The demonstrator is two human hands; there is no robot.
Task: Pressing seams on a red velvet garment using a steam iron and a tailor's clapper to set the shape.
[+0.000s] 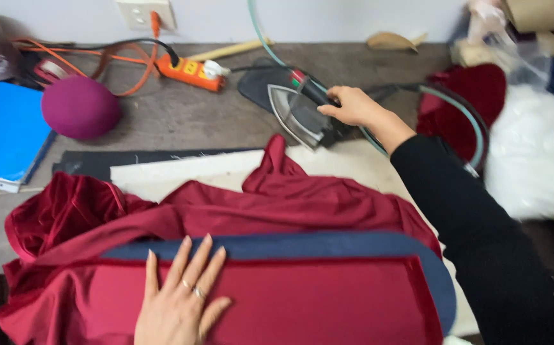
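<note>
Flat on the red satin panel (302, 300) sits the left hand (178, 300), fingers spread wide and palm down, 2 rings showing, pinning the cloth against the blue padded board (443, 281) beneath it. That panel lies right at the near edge, its folded hem running along the board's curve, with the loose red fabric (66, 211) bunched up to the left. Up top, the right hand (353, 105) is out at full stretch, black sleeve (469, 223) crossing the white underlay (181, 176), fingers curled around the handle of the iron (299, 115), which stands tipped on its rest with the soleplate facing this way. Reads like the fetch-the-iron step: cloth held, tool gripped, pressing not yet begun. Bringing it over would call for a clean lift past that raised fold (274, 160) and the trailing green hose (475, 121), and for the spread fingers to stay off the hem line.
</note>
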